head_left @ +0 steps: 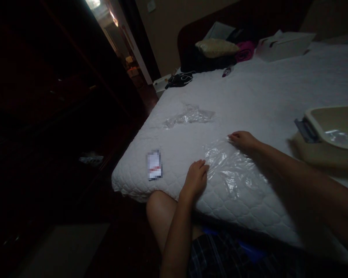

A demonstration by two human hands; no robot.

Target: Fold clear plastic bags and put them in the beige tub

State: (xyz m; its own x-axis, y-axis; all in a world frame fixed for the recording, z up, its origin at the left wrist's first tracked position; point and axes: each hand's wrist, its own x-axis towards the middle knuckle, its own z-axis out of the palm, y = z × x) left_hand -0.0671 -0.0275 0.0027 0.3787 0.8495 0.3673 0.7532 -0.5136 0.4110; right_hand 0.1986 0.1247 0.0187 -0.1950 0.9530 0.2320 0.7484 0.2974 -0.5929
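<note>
A clear plastic bag (232, 166) lies crumpled on the white quilted bed (249, 208) in front of me. My left hand (195, 177) rests at the bag's left edge, its fingers bent and close together; what they hold, if anything, is hidden. At the bag's upper edge my right hand (243, 142) pinches the plastic between thumb and fingers. Another clear plastic piece (190, 116) lies flat farther up the bed. A phone-sized item (154, 165), blurred out, is left of my left hand.
On the right stands a beige bin (321, 150) with plastic inside. Toward the headboard are a white box (284, 46), a pale cushion (217, 48), a pink roll (244, 51) and dark cloth with cords (179, 79). The bed's left edge drops to dark floor.
</note>
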